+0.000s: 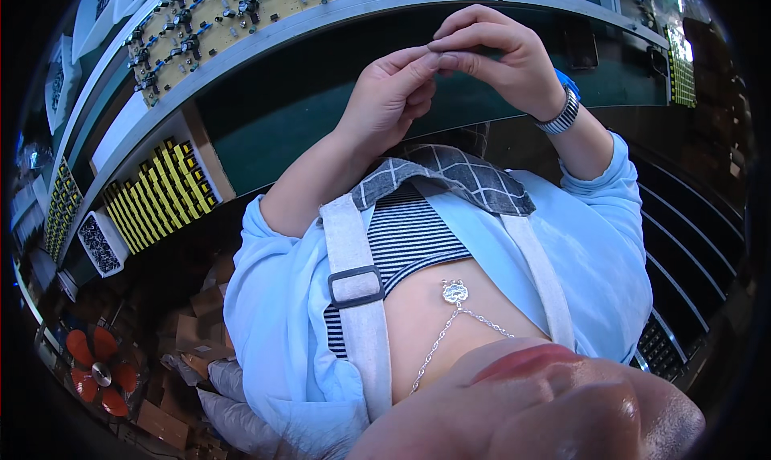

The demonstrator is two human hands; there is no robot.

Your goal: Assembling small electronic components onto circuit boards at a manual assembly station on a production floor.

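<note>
Over the dark green bench top [273,110], my two hands meet at the fingertips. My left hand [393,94] has its thumb and index finger pinched together, the other fingers curled in. My right hand [502,62] pinches at the same spot, thumb against the fingers. Whatever sits between the fingertips, if anything, is too small and covered to make out. A silver banded bracelet or watch [560,116] circles my right wrist, with a blue piece beside it. Beyond my hands, tan circuit boards [217,38] carry many small black and blue parts behind a metal rail [321,36].
To the left, a tray holds rows of yellow and black components [161,191]. A white bin of small dark pins [101,243] stands beside it. A dark phone-like slab [581,44] lies at the right. Lower left are an orange fan [101,373] and cardboard boxes [201,335].
</note>
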